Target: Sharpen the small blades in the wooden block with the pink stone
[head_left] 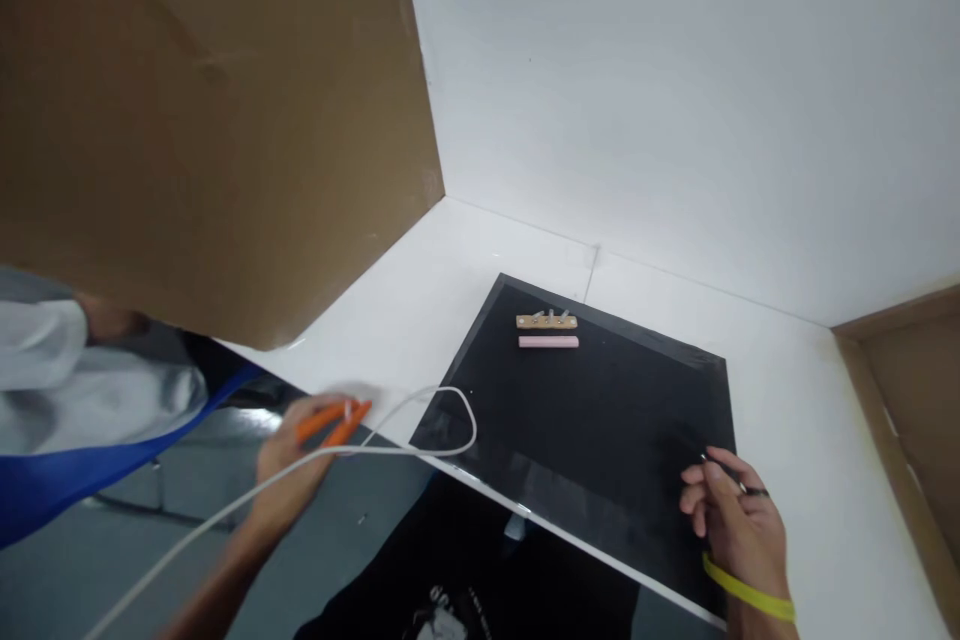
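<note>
My left hand (289, 470), slightly blurred, is closed around an orange tool with two arms (339, 423) at the table's front edge; its exact kind is unclear. A white cable (390, 450) crosses beside this hand and loops over the black mat (600, 420). Over the mat's right edge, my right hand (739, 510) has its fingers bent together around a slim dark object (705, 458), mostly hidden by the fingers. Toward the back of the mat lie a small wooden strip (547, 322) with clear pegs and a pink bar (548, 342), both apart from my hands.
A brown cardboard panel (210, 120) stands at the left, and a white wall (675, 100) rises behind the white table (375, 320). Another brown panel (915, 390) borders the right. Another person's light sleeve (97, 370) shows at far left.
</note>
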The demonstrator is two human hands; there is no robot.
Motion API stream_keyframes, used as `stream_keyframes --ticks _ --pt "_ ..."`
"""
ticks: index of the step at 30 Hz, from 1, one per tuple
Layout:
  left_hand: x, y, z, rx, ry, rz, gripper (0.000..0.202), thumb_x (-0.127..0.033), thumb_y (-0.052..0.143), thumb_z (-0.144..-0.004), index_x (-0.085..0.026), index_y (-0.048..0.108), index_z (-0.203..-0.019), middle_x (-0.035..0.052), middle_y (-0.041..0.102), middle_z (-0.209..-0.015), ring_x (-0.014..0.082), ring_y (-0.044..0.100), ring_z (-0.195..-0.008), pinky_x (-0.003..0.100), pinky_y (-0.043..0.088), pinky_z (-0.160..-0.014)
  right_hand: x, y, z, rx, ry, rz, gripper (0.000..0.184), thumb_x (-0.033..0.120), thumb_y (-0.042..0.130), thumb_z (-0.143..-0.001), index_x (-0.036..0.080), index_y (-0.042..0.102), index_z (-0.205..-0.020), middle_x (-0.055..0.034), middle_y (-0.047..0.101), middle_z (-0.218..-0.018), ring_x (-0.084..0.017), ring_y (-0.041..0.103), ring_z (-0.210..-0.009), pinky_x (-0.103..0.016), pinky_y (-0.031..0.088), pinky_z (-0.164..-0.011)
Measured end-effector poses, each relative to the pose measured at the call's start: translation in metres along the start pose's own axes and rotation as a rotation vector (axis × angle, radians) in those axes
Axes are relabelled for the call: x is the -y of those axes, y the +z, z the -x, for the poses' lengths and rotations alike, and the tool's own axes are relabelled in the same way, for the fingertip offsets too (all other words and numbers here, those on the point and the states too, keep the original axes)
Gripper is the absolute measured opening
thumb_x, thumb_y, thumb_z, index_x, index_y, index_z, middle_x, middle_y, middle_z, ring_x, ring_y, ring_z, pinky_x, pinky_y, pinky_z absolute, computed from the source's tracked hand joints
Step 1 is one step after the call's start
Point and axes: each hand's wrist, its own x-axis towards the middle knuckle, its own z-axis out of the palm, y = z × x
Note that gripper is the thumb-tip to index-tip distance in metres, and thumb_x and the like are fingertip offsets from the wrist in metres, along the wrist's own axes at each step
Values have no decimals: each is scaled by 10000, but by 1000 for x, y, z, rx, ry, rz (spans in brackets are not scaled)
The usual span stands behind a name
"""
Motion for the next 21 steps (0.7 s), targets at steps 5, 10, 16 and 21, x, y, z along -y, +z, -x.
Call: stream_keyframes --ticks 5,10,16,21 --pt "-52 27 108 396 -64 338 131 -462 754 -759 -333 771 -749 -1 760 -900 215 736 -775 319 628 -698 -2 11 34 23 91 -6 528 503 815 -772 185 568 -1114 -122 736 -1046 -230 735 -743 -237 532 -473" --pt "-156 83 125 615 15 625 255 -338 809 -764 -259 716 -987 57 734 -869 179 697 -738 270 594 -634 12 30 72 407 -102 173 316 435 658 -926 191 624 -1124 -128 747 -1052 -227 740 -742 -291 595 -530" --pt "-211 119 93 375 399 663 128 -295 765 -821 -267 712 -935 52 738 -868 189 676 -750 365 566 -720 46 19 92 181 -547 441 227 310 597 -963 271 650 -1181 -51 763 -997 -226 748 -746 -349 633 -569" --pt "-216 115 83 359 456 661 54 -287 762 -850 -251 722 -858 29 748 -885 165 685 -780 339 541 -736 70 21 121 302 -901 723 413 243 621 -933 432 611 -1300 57 758 -959 -234 754 -758 -407 649 -601"
